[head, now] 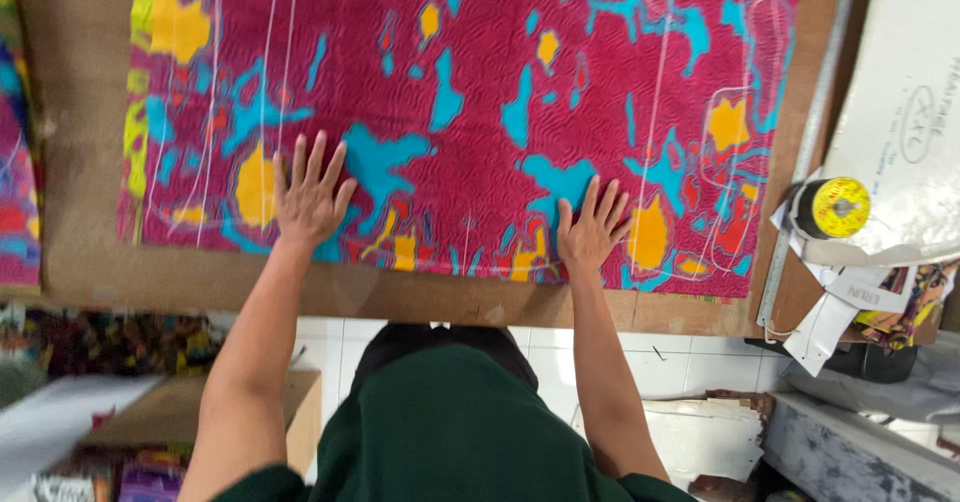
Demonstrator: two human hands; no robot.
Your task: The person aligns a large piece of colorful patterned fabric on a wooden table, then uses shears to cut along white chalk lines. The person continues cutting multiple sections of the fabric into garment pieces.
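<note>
- Magenta patterned fabric (470,102) with turquoise and yellow blotches is spread flat on your brown board table (80,262), chalk lines drawn across it
- Your left hand (308,197) is pressed flat on it near the front edge, fingers spread wide, gripping nothing
- Right hand (592,230) same deal, palm down, fingers open
- Yellow thread spool (838,208) sits off to your right on the white cardboard (900,112)

Dark green short-sleeved top (440,432); bare forearms; no rings or watch visible
</note>
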